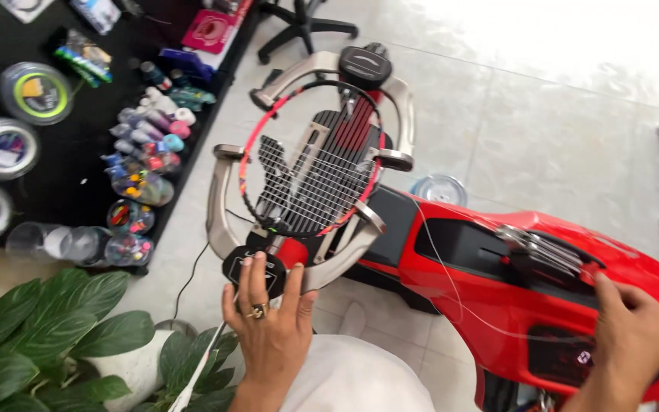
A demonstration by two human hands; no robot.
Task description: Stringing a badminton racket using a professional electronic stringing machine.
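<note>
Fingers [257, 278] of the left hand [268, 324] lie spread and flat on the black pad [253, 271] at the near end of the racket cradle, in the lower centre of the frame; they press on it and close around nothing. A ring sits on one of them. The right hand [631, 336], at the lower right, rests palm-down on the red body of the stringing machine [497, 305], its fingers loosely curved over the top edge beside the dark display panel [573, 355]; whether a fingertip is on a button I cannot tell.

The racket [310, 168] sits in the middle of the frame, its red and black frame clamped inside the grey metal cradle [219, 206], with a partly woven string bed showing. A thin clear string [451, 290] runs from the racket head toward the lower right, across the red body, passing near the metal gripper bars [539, 248] on top of the machine.

To do this step well, my judgement is that the left palm should keep the cradle from turning while tension comes on, with steady downward pressure rather than a push to either side. The string looks slack and curved here, so it ought to lie straight in the gripper bars without a kink before any pull. The right hand should stay off the string's path.

At the upper left, a black mat [78, 168] carries string reels and small coloured grips; green plant leaves [40, 328] fill the lower left.
</note>
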